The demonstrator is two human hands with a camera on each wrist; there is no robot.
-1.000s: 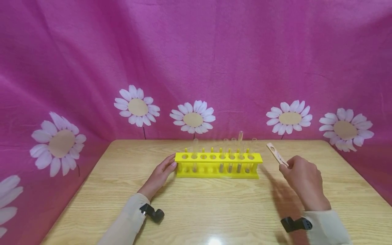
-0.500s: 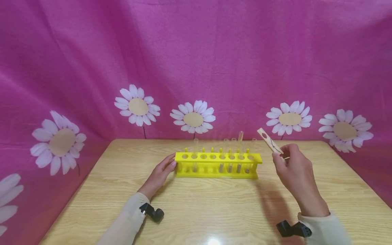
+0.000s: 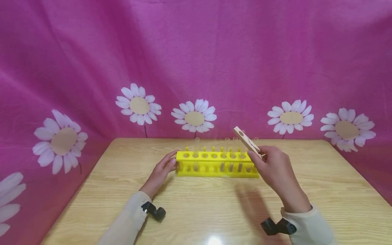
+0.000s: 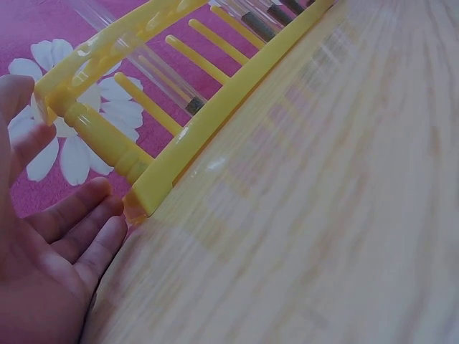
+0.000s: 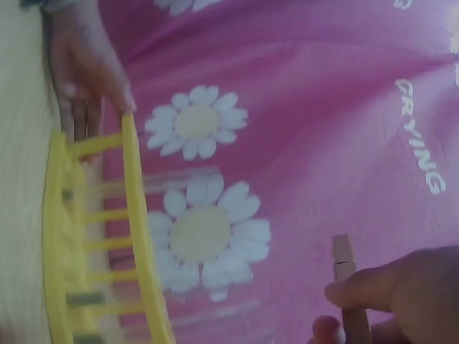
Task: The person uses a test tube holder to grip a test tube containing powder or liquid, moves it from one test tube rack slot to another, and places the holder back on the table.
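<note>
A yellow test tube rack [image 3: 214, 157] stands on the table. One clear test tube [image 3: 197, 146] is in its left part, and several more stand toward its right end with dark matter at their bottoms. At the rack's left end, my left hand [image 3: 160, 173] rests its fingertips against the end with fairly straight fingers; the left wrist view shows the lower fingers [image 4: 79, 222] touching the base. My right hand [image 3: 277, 166] pinches a wooden clothespin [image 3: 247, 141] above the rack's right end, its holed tip pointing up and left. That hand partly hides the rack's right end.
The wood-grain table [image 3: 196, 211] extends in front of the rack and to both sides. Behind it hangs a pink cloth [image 3: 232, 61] with large white flowers. Small upright yellow pegs [image 4: 197, 61] stand along the rack between its base and shelf.
My right hand has risen slightly and moved left with the clothespin, from the table's right side to over the rack's right end. My left hand has stayed at the rack's left end.
</note>
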